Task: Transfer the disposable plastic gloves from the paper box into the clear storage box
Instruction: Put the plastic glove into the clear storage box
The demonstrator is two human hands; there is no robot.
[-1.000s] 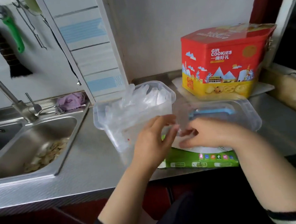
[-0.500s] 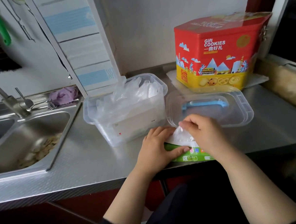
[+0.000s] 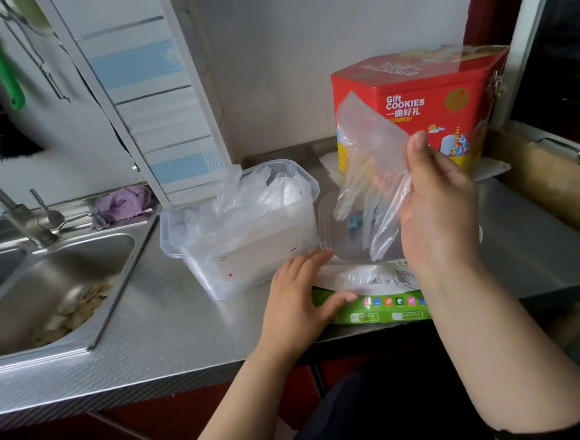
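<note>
Right hand [image 3: 435, 206] pinching glove [image 3: 371, 176] — raised above paper box [image 3: 387, 311] at counter edge

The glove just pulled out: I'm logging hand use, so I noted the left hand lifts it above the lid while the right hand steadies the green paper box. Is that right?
Not quite: the hands are swapped. In the head view the right hand holds the glove up above the lid, while the left hand steadies the green paper box.
</note>
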